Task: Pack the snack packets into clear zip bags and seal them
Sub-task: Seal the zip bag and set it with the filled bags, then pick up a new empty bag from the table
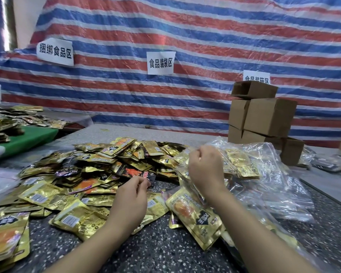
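Here left hand (133, 191) pinches black packet (149, 177); right hand (205, 166) grips zip bag (274, 174).

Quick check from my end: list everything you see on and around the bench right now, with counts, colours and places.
snack packets: large loose heap, mostly gold, some black, centre-left of counter
black packet: one, pinched by left hand
clear zip bag: one, part-filled with gold packets, held up at right
cardboard boxes: stack, brown, back right
paper signs: three, white, on striped tarp
left hand: pinching black packet
right hand: gripping bag
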Action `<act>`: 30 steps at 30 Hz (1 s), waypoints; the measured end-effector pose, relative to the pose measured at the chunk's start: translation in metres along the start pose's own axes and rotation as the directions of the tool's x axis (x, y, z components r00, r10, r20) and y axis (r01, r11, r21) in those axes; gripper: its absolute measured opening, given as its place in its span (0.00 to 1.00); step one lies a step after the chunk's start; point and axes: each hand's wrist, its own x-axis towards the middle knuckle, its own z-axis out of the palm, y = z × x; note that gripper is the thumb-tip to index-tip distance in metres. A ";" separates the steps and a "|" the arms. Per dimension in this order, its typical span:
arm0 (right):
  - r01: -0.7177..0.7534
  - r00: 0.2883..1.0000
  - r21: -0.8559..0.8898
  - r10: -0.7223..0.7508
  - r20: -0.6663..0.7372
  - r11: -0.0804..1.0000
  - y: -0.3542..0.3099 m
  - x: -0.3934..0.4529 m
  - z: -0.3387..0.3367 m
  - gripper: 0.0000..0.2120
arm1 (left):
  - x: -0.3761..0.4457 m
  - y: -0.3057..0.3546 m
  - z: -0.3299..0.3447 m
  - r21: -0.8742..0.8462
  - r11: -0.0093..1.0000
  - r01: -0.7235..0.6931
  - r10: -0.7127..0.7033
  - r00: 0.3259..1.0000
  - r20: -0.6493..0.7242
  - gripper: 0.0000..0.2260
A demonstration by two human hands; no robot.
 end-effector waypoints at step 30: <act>-0.019 0.953 0.286 -0.069 0.295 0.958 -0.015 -0.075 0.059 0.28 | 0.079 -0.121 -0.238 0.892 0.232 0.388 -0.534 0.817 -0.217 0.21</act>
